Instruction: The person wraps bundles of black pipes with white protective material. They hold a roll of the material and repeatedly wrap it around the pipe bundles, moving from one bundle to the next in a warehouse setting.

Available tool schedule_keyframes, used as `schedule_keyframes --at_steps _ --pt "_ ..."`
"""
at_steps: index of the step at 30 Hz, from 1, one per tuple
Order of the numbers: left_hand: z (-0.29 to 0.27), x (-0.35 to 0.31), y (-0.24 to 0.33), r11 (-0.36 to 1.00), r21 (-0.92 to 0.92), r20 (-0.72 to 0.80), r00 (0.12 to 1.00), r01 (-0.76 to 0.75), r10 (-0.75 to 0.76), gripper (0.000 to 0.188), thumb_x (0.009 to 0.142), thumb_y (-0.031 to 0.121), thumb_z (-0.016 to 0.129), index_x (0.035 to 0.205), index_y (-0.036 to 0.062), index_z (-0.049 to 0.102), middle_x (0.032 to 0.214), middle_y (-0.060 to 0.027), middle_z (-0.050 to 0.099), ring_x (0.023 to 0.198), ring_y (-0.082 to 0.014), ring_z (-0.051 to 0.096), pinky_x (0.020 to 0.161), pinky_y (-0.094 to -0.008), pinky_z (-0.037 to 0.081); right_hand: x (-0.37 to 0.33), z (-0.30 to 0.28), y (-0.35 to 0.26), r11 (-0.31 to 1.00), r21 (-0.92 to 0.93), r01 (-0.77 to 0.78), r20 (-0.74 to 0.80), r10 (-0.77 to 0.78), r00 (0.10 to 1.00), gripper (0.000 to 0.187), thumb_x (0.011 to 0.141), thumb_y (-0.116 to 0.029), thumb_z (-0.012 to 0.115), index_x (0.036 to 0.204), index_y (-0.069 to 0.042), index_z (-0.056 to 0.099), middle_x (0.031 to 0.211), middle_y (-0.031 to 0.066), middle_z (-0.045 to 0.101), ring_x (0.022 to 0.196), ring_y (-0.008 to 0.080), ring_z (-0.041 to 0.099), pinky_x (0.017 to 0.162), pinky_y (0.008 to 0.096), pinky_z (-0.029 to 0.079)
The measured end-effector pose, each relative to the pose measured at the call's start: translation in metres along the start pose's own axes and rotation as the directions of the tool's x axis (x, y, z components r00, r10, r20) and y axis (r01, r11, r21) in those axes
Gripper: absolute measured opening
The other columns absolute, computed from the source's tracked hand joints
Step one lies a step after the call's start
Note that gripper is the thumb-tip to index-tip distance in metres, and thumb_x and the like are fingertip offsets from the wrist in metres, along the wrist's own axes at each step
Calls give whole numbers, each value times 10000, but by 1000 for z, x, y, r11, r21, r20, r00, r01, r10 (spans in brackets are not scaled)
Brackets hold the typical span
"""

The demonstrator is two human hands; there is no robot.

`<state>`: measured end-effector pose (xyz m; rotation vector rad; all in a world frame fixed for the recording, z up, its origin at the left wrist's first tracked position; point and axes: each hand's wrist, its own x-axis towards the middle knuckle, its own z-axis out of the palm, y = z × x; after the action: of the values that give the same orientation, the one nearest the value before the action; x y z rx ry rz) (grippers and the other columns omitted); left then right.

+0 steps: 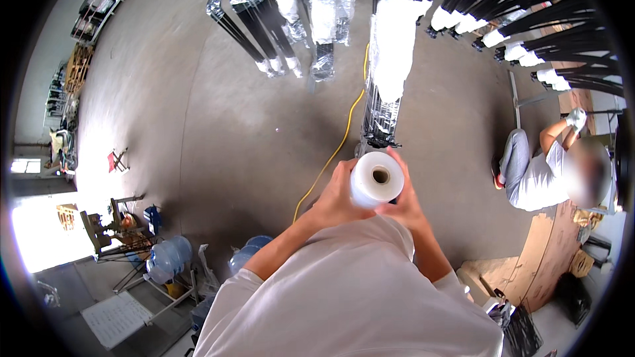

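Both my hands hold a white roll of clear stretch film [376,179] end-on, its cardboard core facing the camera. My left hand [336,197] cups the roll's left side and my right hand [405,199] grips its right side and underside. Just beyond the roll stands a bundle of long black rods [380,116], and film is wound around its upper part [391,39]. The rods' near ends lie right above the roll.
More film-wrapped black rod bundles [284,6] lean at the top, others [529,20] at the top right. A yellow cable [334,152] runs across the concrete floor. A person in a white shirt [539,175] works at the right. Water jugs [169,258] stand lower left.
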<state>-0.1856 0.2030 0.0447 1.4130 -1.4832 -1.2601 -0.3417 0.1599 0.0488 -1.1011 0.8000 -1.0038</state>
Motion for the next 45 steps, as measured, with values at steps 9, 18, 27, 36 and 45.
schedule_keyframes --at_steps 9,18,27,36,45 --pt "-74 72 12 898 -420 171 983 131 -63 694 756 315 615 1298 28 288 1270 -106 387 1187 -196 344 981 -354 266 -1 -2 -6 985 -137 102 -36 -108 994 863 504 -270 804 1188 -2 352 1060 99 508 986 185 505 862 313 395" --pt "-33 150 -14 843 -507 151 981 180 -119 428 693 207 704 1025 -16 554 920 -54 603 836 -125 559 764 -263 422 12 -87 -44 978 -184 102 -207 -140 968 815 538 -406 733 1138 48 420 978 123 560 867 185 585 738 292 493" --pt "-30 123 34 915 -400 167 986 49 20 400 763 264 644 1010 -37 553 895 -71 602 822 -106 541 749 -268 425 149 -79 131 634 516 -576 304 493 815 406 649 -186 681 977 22 560 828 106 602 724 183 596 638 310 487" --pt "-67 102 44 810 580 36 996 -89 84 554 753 399 599 1094 -22 484 1098 -211 474 1083 -351 409 929 -420 293 133 -4 107 556 517 -650 638 255 726 505 613 -201 672 1037 26 519 894 112 588 788 190 584 699 309 464" --pt "-34 -1 -19 756 -641 -245 899 131 -363 823 738 514 599 1315 52 236 1318 -96 314 1225 -225 304 1017 -398 226 129 3 79 679 331 -655 763 214 609 606 576 -216 664 1098 30 477 959 117 573 852 196 571 759 308 441"
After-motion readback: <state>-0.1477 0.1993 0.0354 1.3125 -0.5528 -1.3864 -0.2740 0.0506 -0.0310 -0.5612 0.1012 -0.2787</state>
